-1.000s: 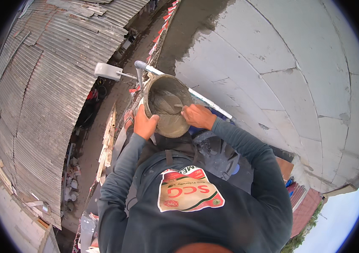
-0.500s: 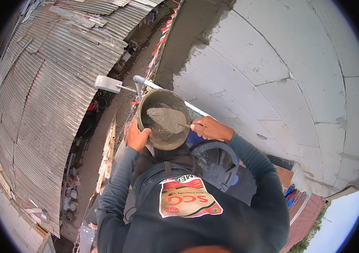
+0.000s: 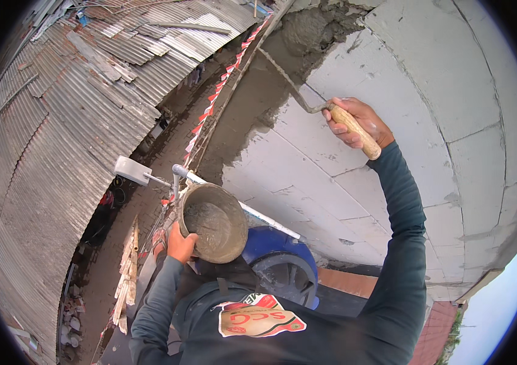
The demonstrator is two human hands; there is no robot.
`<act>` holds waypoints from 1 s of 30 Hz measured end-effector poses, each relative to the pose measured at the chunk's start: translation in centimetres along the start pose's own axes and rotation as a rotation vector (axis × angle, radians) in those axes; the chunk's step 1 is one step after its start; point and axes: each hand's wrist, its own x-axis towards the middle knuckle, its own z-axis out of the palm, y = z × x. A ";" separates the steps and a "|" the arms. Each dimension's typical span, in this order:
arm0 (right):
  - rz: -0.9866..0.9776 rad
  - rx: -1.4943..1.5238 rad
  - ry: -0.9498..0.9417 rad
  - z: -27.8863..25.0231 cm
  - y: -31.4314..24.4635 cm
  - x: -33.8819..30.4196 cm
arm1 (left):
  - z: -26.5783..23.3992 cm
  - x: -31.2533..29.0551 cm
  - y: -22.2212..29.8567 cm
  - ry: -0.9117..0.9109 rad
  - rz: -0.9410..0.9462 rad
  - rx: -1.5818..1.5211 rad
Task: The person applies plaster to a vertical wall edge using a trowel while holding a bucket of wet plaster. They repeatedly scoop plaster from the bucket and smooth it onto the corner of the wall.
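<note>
Right hand (image 3: 365, 121) clamps trowel (image 3: 355, 131), left hand (image 3: 181, 246) grips bucket (image 3: 227, 220). Press trowel near-flat, evenly, over mortar (image 3: 251, 108).

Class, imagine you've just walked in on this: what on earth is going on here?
A person grips the rim of a round bucket with the left hand; some grey mix lies inside. The right hand holds a trowel by its wooden handle, out over a pale block wall. The blade, seen edge-on, is by the dark, wet-looking coat covering part of that wall; whether they touch is hard to tell.
</note>
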 end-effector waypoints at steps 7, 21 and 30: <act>-0.385 -0.241 0.001 2.9 -9.8 -8.3 | 0.5 2.6 -2.9 0.014 0.053 -0.014; -0.091 -1.115 0.242 10.3 39.8 1.3 | -0.3 3.3 -3.7 -0.054 -0.020 -0.121; -0.444 -1.319 0.548 6.3 15.1 2.4 | -0.2 2.7 -4.4 -0.032 -0.003 -0.147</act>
